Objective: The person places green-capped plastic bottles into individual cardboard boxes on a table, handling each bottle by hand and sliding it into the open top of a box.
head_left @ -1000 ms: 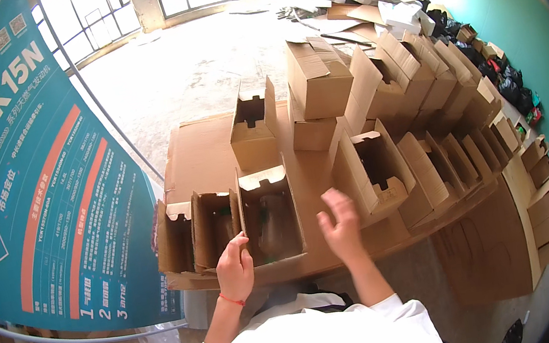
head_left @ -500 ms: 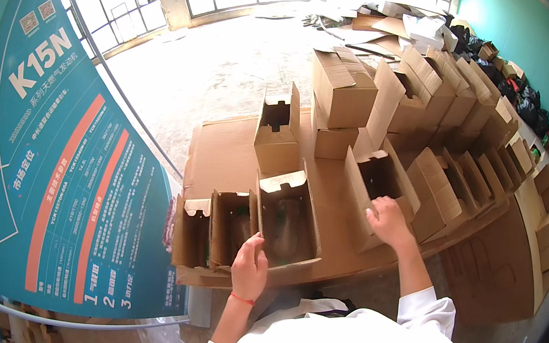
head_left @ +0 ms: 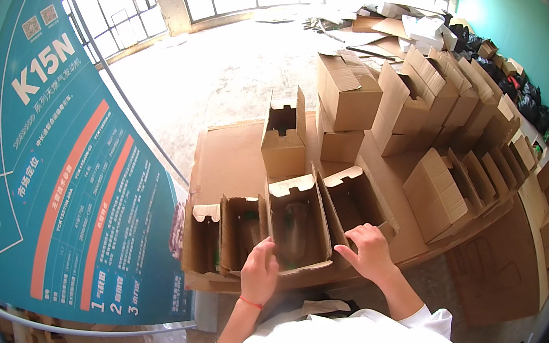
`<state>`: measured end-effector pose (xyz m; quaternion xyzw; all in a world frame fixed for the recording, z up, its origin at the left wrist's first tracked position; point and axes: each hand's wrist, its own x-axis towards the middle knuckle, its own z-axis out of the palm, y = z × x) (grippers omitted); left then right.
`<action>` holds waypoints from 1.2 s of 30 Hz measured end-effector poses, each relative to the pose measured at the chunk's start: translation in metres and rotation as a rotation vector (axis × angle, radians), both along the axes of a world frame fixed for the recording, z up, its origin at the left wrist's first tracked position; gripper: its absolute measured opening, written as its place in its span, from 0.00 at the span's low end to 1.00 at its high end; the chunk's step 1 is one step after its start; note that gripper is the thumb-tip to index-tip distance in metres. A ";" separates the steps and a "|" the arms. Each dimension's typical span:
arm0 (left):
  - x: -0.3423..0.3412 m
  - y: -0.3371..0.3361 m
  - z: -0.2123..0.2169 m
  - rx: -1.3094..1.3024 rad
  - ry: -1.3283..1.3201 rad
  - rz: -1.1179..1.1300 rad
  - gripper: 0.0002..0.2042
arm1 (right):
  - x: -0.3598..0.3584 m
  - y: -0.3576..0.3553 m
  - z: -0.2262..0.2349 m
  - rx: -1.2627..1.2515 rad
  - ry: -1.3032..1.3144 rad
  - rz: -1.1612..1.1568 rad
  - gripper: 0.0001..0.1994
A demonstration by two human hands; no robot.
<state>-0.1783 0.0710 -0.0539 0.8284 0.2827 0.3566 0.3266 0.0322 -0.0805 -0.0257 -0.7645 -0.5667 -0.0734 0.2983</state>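
Note:
Four open cardboard boxes stand side by side along the near edge of the cardboard-covered table. My left hand (head_left: 258, 272), a red string round its wrist, has its fingers curled at the near corner where the second box (head_left: 228, 230) meets the third box (head_left: 319, 218). Inside the third box lies a clear plastic bottle (head_left: 291, 225). Over the near edge of the rightmost box (head_left: 351, 196), my right hand (head_left: 370, 253) is open, thumb spread from the fingers. The leftmost box (head_left: 192, 246) holds something greenish, mostly hidden.
Behind the row stands another open box (head_left: 284, 152), with stacked boxes (head_left: 349, 91) beside it. Several more open boxes (head_left: 432, 195) fill the table's right side. A large teal banner (head_left: 89, 197) rises at the left. Cardboard scraps (head_left: 380, 23) and black bags (head_left: 529, 107) lie beyond.
The rightmost box has moved left, close beside the bottle's box, and my right hand has moved left with it. The right thumb has spread. My left hand stays near the same corner.

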 end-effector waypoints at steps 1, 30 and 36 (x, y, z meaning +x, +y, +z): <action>0.000 0.001 -0.001 0.000 -0.004 -0.003 0.14 | -0.001 -0.003 0.002 0.012 0.008 -0.009 0.17; 0.012 -0.024 -0.004 0.119 -0.066 0.227 0.15 | 0.266 -0.165 0.033 -0.117 0.071 -0.652 0.11; 0.033 -0.067 0.009 0.236 -0.014 0.481 0.16 | 0.385 -0.186 -0.065 -0.931 0.497 -0.378 0.22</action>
